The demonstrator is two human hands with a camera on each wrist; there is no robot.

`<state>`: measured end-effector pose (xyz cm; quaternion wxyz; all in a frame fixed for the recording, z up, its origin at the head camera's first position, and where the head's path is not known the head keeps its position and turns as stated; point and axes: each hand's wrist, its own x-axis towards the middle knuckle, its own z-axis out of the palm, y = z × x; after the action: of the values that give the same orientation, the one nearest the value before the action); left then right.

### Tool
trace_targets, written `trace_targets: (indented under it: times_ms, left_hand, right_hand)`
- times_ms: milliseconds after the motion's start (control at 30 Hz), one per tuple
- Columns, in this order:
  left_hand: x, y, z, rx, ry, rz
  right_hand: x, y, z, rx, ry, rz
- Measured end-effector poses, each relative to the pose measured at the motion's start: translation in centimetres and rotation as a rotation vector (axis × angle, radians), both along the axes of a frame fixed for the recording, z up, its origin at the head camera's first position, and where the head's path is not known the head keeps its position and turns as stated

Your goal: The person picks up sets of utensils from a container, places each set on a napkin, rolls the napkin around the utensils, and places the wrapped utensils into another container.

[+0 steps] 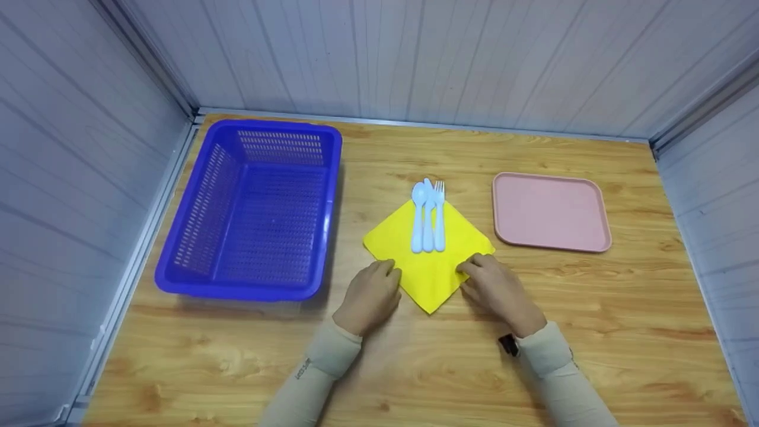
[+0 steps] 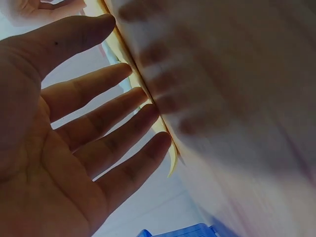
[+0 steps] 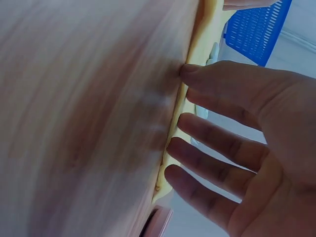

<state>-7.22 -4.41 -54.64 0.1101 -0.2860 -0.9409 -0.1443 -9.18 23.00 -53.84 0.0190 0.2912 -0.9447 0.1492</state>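
A yellow napkin (image 1: pixel 430 281) lies on the table, turned so that one corner points at the person. On its upper half rest a light blue spoon (image 1: pixel 418 216), a knife (image 1: pixel 428 222) and a fork (image 1: pixel 439 216), side by side with handles toward the person. The left hand (image 1: pixel 370 293) is at the napkin's lower left edge, its fingers spread and fairly straight in the left wrist view. At the lower right edge is the right hand (image 1: pixel 495 290). The right wrist view shows its thumb (image 3: pixel 212 79) and extended fingers right along the napkin's edge.
A blue plastic basket (image 1: pixel 329 219) with slotted sides stands on the left of the wooden table (image 1: pixel 415 379). To the right of the napkin lies a pink rectangular tray (image 1: pixel 551 212). Pale panel walls (image 1: pixel 385 59) enclose the back and both sides.
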Motion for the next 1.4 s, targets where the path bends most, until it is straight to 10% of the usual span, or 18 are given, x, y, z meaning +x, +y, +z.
trace_targets:
  times_ms: [1033,1400]
  left_hand:
    - [-2.5,0.6,0.2,-0.032,0.05,-0.016]
    - [-4.0,0.9,0.9,-0.009,0.0,0.032]
  right_hand:
    - [-1.4,0.2,-0.2,-0.163,-0.056,-0.098]
    - [-1.9,1.6,0.0,-0.243,-0.082,0.098]
